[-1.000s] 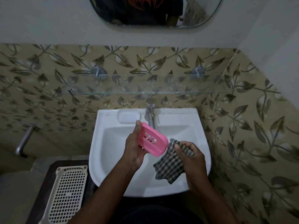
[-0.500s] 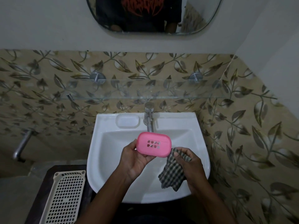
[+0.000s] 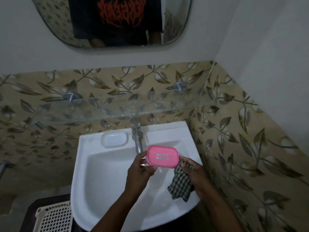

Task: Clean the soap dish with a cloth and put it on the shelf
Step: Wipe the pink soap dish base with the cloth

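Observation:
A pink soap dish [image 3: 161,156] with small drain holes is held flat above the white sink [image 3: 103,178], just in front of the tap. My left hand [image 3: 140,173] grips its left end. My right hand [image 3: 194,174] holds a black-and-white checked cloth [image 3: 180,185], which hangs down from the fingers, and its fingertips touch the dish's right end. A clear glass shelf [image 3: 127,106] on two metal brackets runs along the leaf-patterned tiles above the sink.
A chrome tap [image 3: 137,136] stands at the sink's back edge, with a moulded soap recess [image 3: 114,139] to its left. A cream perforated basket [image 3: 53,218] sits at the lower left. A mirror [image 3: 113,22] hangs above; a tiled wall closes the right side.
The soap dish has turned from tilted on edge to flat and has risen toward the tap. My right hand with the cloth came up to the dish's right end.

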